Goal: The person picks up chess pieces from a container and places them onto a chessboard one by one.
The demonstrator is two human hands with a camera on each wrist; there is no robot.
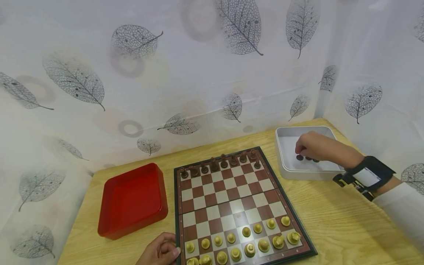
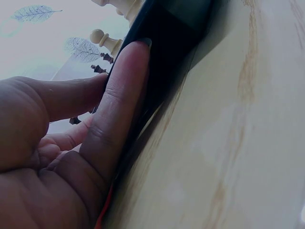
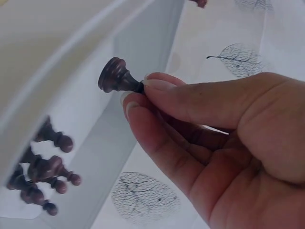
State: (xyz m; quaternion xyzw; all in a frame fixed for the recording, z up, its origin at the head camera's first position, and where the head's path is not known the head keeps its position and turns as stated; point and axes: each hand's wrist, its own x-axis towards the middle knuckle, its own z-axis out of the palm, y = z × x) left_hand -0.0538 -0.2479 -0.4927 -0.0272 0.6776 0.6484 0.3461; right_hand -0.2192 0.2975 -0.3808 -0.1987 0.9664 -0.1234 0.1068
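Over the white tray (image 1: 283, 162), my right hand (image 1: 313, 145) pinches a dark brown chess pawn (image 3: 114, 76) by its head between thumb and fingertips, base pointing away. More dark pawns (image 3: 59, 183) stand in the tray below. My left hand (image 1: 162, 250) holds the near left edge of the chessboard (image 1: 228, 222), thumb and a finger on its dark rim in the left wrist view. Dark pieces (image 1: 214, 164) line the board's far row, with one dark pawn (image 1: 257, 165) in front at the right. Two rows of cream pieces (image 1: 250, 250) occupy the near side.
A red tray (image 1: 132, 198) sits on the wooden table (image 1: 334, 213) left of the board. Behind the table hangs a pale curtain (image 1: 185, 73) with a leaf print. The white tray's raised rim stands close to the board's far right corner.
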